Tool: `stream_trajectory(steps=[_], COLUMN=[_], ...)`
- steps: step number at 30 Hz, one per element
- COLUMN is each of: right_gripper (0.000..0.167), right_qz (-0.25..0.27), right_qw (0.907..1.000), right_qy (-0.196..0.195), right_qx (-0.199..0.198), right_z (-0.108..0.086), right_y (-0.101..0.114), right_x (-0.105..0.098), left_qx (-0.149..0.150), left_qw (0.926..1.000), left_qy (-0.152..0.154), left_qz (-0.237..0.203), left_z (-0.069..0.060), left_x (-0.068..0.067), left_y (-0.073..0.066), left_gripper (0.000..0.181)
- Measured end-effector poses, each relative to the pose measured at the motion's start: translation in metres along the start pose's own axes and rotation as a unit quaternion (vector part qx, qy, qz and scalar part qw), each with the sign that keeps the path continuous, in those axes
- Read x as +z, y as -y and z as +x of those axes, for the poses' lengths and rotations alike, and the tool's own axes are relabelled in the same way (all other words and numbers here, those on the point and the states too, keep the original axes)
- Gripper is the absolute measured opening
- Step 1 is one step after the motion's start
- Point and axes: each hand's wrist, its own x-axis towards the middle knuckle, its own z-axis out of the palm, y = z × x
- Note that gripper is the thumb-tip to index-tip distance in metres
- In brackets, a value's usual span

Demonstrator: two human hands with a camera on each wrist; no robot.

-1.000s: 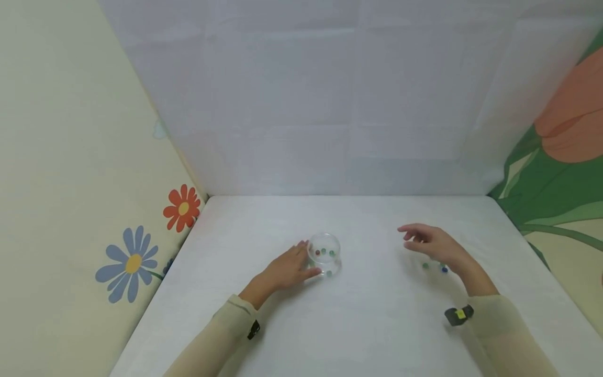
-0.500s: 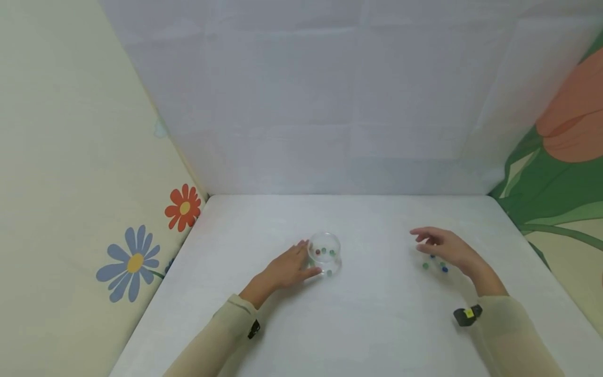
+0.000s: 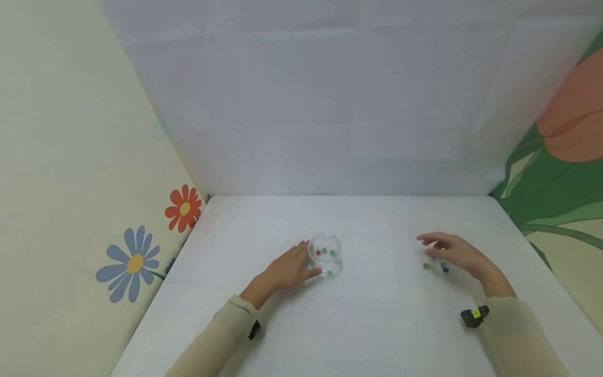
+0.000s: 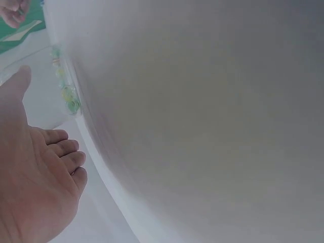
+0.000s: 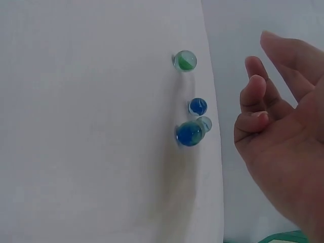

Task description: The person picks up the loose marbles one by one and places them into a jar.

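Note:
A clear round cup point(image 3: 337, 263) stands near the middle of the table with several marbles point(image 3: 324, 252) inside. My left hand point(image 3: 288, 268) rests at its left side, fingers stretched along it and the thumb at its front. In the left wrist view, green and yellowish marbles point(image 4: 70, 96) lie along the cup's bottom. To the right, my right hand point(image 3: 459, 254) hovers with nothing between thumb and forefinger. Near it on the table lie a green-swirled marble point(image 5: 186, 61), a blue-and-white marble point(image 5: 198, 107), a larger-looking blue marble point(image 5: 189, 134) and a pale one point(image 5: 205, 123) partly hidden behind it.
A white-covered table point(image 3: 367, 324) carries everything and meets a white cloth backdrop point(image 3: 282, 104) at the back. Flower-printed panels point(image 3: 56, 157) flank both sides. Each wrist wears a small black camera point(image 3: 473, 317).
My right hand has shifted to the right and slightly nearer, over the loose marbles. The left hand and the cup stay in place.

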Motion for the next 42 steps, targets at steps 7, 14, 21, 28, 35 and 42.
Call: stream_trajectory(steps=[7, 14, 21, 28, 35, 42], right_gripper=[0.044, 0.046, 0.046, 0.048, 0.049, 0.047], right_qz=[-0.018, 0.002, 0.020, 0.013, -0.005, -0.057], right_qw=[0.9998, 1.0000, 0.9993, 0.9990, 0.9980, 0.9938], right_qy=[-0.001, 0.000, 0.005, 0.001, 0.010, 0.020], right_qx=[-0.006, 0.009, 0.030, 0.043, 0.062, 0.094], right_z=[-0.007, -0.009, -0.009, -0.003, 0.001, 0.007], right_y=[-0.010, -0.020, -0.029, -0.038, -0.040, -0.040], right_x=[-0.006, -0.009, -0.010, -0.008, -0.006, -0.005], left_qx=[0.001, -0.001, 0.001, 0.005, 0.006, 0.004], left_qw=[1.0000, 1.0000, 1.0000, 1.0000, 1.0000, 1.0000], left_qy=[0.002, 0.003, 0.001, -0.005, -0.006, -0.004], left_qz=[-0.002, -0.001, -0.005, 0.004, 0.000, -0.003], left_z=[-0.002, -0.001, 0.000, 0.001, -0.001, -0.003], left_x=[-0.003, -0.002, 0.000, 0.002, 0.001, -0.001], left_y=[-0.004, -0.003, -0.002, 0.001, 0.000, -0.001], left_gripper=[0.096, 0.095, 0.097, 0.097, 0.095, 0.096])
